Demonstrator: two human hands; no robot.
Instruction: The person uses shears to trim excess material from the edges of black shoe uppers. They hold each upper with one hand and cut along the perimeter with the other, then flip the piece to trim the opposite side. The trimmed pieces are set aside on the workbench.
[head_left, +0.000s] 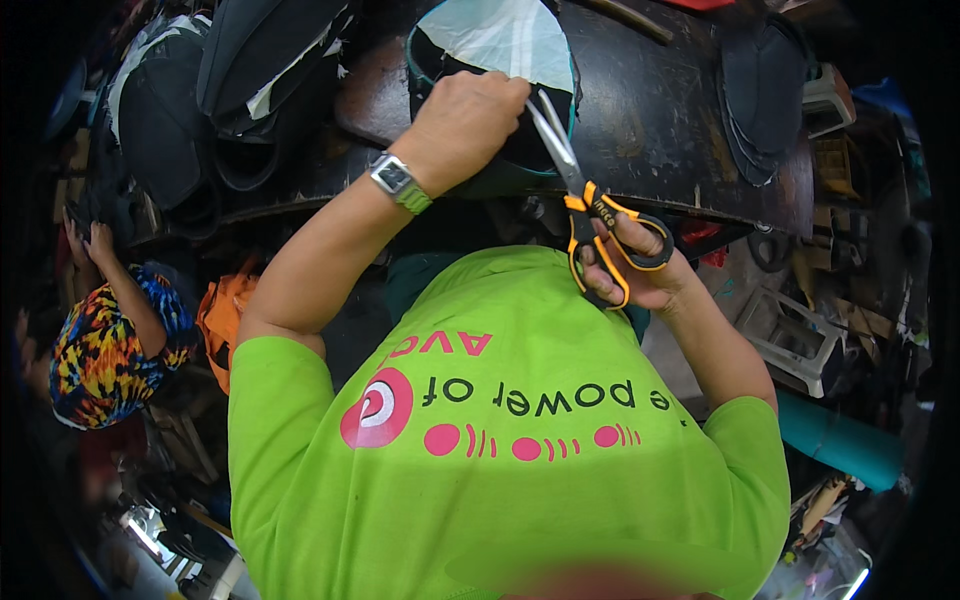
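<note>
My right hand (pixel 640 262) grips a pair of scissors (pixel 582 205) with orange and black handles. Their blades point up and left, slightly apart, with the tips close to my left hand (pixel 468 122). That hand is closed, its fingers pinched on a rounded black piece with a white lining (pixel 495 40) and a teal edge. What exactly lies between the fingertips is hidden. The piece rests on the dark table (pixel 640 110) at its near edge. A silver watch (pixel 391 175) with a green strap is on my left wrist.
Black fabric pieces with white edges (pixel 165 115) are heaped at the table's left. A stack of black rounded pieces (pixel 762 95) lies on the right. A wooden stick (pixel 630 18) is at the back. Another person (pixel 115 340) sits far left; a grey plastic stool (pixel 790 335) stands at right.
</note>
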